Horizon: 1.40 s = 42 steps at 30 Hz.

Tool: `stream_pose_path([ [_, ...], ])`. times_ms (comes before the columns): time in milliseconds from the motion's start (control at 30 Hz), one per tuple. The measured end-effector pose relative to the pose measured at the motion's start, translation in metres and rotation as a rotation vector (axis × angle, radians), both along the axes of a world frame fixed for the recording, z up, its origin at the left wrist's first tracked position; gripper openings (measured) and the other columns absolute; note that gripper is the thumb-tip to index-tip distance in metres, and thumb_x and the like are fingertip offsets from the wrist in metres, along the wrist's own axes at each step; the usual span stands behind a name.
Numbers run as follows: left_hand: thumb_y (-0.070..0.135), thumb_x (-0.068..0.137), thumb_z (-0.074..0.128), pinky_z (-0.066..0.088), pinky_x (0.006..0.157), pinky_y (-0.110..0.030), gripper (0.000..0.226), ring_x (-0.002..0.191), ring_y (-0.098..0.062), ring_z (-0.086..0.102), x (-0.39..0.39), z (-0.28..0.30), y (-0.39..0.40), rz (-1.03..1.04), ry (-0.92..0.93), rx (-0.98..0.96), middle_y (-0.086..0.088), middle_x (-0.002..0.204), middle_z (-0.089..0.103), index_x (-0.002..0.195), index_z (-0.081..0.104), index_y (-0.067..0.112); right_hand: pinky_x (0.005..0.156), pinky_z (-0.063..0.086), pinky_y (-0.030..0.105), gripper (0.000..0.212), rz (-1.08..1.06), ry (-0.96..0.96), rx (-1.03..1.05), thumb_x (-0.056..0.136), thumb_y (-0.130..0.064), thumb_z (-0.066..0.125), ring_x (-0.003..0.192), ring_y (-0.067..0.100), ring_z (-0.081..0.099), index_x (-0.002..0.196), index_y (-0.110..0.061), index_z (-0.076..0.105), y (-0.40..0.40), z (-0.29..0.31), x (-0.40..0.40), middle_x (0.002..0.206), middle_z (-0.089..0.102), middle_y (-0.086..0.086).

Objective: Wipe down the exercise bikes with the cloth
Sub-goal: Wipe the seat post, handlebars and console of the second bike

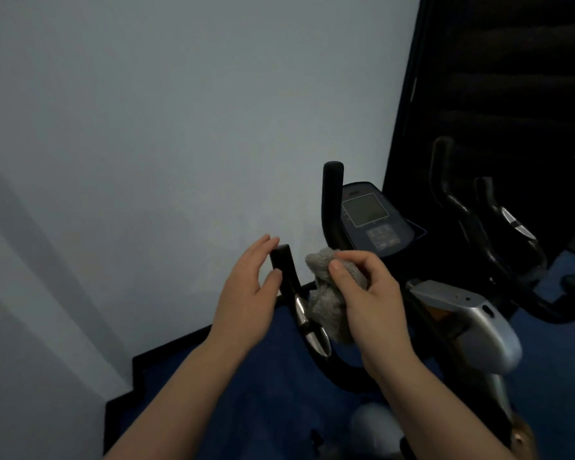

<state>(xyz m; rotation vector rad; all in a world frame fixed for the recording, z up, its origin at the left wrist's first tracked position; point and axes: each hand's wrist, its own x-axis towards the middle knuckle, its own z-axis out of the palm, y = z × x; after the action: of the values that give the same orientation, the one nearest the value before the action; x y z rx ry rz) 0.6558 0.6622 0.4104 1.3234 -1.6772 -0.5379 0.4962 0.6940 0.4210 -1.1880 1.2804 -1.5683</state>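
A black exercise bike stands in front of me with a console (370, 217) and upright handlebars. My right hand (365, 293) grips a grey cloth (329, 300) bunched against the near left handlebar (284, 270). My left hand (246, 293) is open beside that handlebar's tip, thumb touching it, fingers apart and holding nothing. A chrome pulse sensor (316, 336) shows lower on the same bar. The far left handlebar (332, 200) rises beside the console.
A pale wall (146, 127) fills the left and top. The silver and black bike frame (472, 327) sits at the right. A second bike's handlebars (478, 220) stand further right before a dark window. The blue floor (246, 393) lies below.
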Motion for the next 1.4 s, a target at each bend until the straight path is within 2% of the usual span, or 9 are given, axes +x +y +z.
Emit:
stream_pose_path([
  [67, 0.015, 0.095, 0.050, 0.022, 0.099, 0.002, 0.045, 0.126, 0.011, 0.037, 0.008, 0.000, -0.008, -0.037, 0.030, 0.024, 0.016, 0.142, 0.044, 0.135, 0.046, 0.034, 0.089, 0.054, 0.032, 0.006, -0.042, 0.064, -0.037, 0.089, -0.027, 0.064, 0.101, 0.009, 0.062, 0.095, -0.028, 0.066, -0.013, 0.002, 0.013, 0.111, 0.063, 0.000],
  [200, 0.017, 0.093, 0.050, 0.026, 0.082, 0.011, 0.043, 0.102, 0.032, 0.039, 0.017, -0.004, -0.019, -0.079, 0.112, 0.073, 0.025, 0.122, 0.051, 0.133, 0.048, 0.033, 0.086, 0.045, 0.010, 0.007, -0.006, 0.371, -0.211, 0.089, -0.017, 0.063, 0.097, -0.003, 0.057, 0.093, -0.022, 0.065, -0.048, 0.024, 0.033, 0.106, 0.060, -0.006],
  [333, 0.013, 0.093, 0.050, 0.030, 0.072, 0.010, 0.040, 0.087, 0.033, 0.045, 0.021, -0.006, -0.022, -0.115, 0.170, 0.097, 0.044, 0.094, 0.055, 0.114, 0.049, 0.047, 0.091, 0.053, 0.036, 0.011, 0.234, 0.606, -0.013, 0.092, -0.020, 0.059, 0.097, 0.011, 0.064, 0.098, -0.021, 0.068, -0.071, 0.036, 0.046, 0.101, 0.068, -0.003],
  [433, 0.011, 0.092, 0.049, 0.035, 0.067, 0.007, 0.045, 0.074, 0.028, 0.050, 0.028, -0.012, -0.024, -0.130, 0.209, 0.135, 0.050, 0.088, 0.057, 0.110, 0.050, 0.052, 0.087, 0.054, 0.037, 0.012, 0.287, 0.682, 0.030, 0.092, -0.023, 0.059, 0.091, 0.011, 0.066, 0.096, -0.021, 0.071, -0.074, 0.035, 0.045, 0.093, 0.072, -0.002],
  [633, 0.017, 0.093, 0.049, 0.034, 0.082, 0.001, 0.045, 0.118, 0.007, 0.046, 0.030, -0.022, -0.030, -0.134, 0.223, 0.181, 0.019, 0.131, 0.051, 0.135, 0.047, 0.033, 0.079, 0.051, 0.010, 0.015, 0.049, 0.315, -0.123, 0.089, -0.013, 0.065, 0.091, -0.004, 0.067, 0.096, -0.022, 0.074, -0.056, 0.003, 0.050, 0.094, 0.073, -0.016],
  [900, 0.007, 0.092, 0.049, 0.032, 0.088, 0.004, 0.051, 0.121, 0.015, 0.044, 0.021, -0.022, -0.025, -0.285, 0.275, 0.098, 0.023, 0.133, 0.051, 0.139, 0.045, 0.027, 0.089, 0.054, 0.021, 0.024, -0.100, 0.126, -0.080, 0.088, -0.018, 0.066, 0.099, -0.001, 0.066, 0.111, -0.024, 0.071, -0.035, -0.017, 0.054, 0.104, 0.073, -0.010],
  [1100, 0.000, 0.092, 0.048, 0.032, 0.100, -0.003, 0.064, 0.124, 0.015, 0.041, 0.023, -0.029, -0.019, -0.327, 0.306, 0.095, 0.035, 0.131, 0.043, 0.134, 0.035, 0.047, 0.093, 0.043, 0.005, 0.033, -0.188, 0.356, -0.163, 0.082, -0.007, 0.072, 0.109, -0.009, 0.059, 0.111, -0.022, 0.069, -0.014, -0.039, 0.052, 0.114, 0.067, -0.013],
  [1233, 0.005, 0.087, 0.043, 0.027, 0.108, -0.009, 0.064, 0.131, 0.013, 0.033, 0.020, -0.030, -0.014, -0.351, 0.321, 0.064, 0.029, 0.143, 0.038, 0.137, 0.035, 0.044, 0.094, 0.044, 0.007, 0.031, -0.238, 0.696, -0.240, 0.079, -0.004, 0.075, 0.111, -0.003, 0.060, 0.108, -0.015, 0.073, -0.005, -0.045, 0.047, 0.117, 0.066, -0.006],
  [1400, 0.005, 0.084, 0.040, 0.019, 0.106, -0.003, 0.067, 0.140, 0.009, 0.019, 0.014, -0.030, -0.006, -0.386, 0.301, -0.011, 0.019, 0.156, 0.019, 0.141, 0.030, 0.038, 0.093, 0.047, 0.011, 0.035, -0.252, 0.784, -0.244, 0.077, -0.002, 0.076, 0.110, 0.002, 0.062, 0.107, -0.018, 0.073, 0.008, -0.048, 0.045, 0.117, 0.069, -0.001],
])
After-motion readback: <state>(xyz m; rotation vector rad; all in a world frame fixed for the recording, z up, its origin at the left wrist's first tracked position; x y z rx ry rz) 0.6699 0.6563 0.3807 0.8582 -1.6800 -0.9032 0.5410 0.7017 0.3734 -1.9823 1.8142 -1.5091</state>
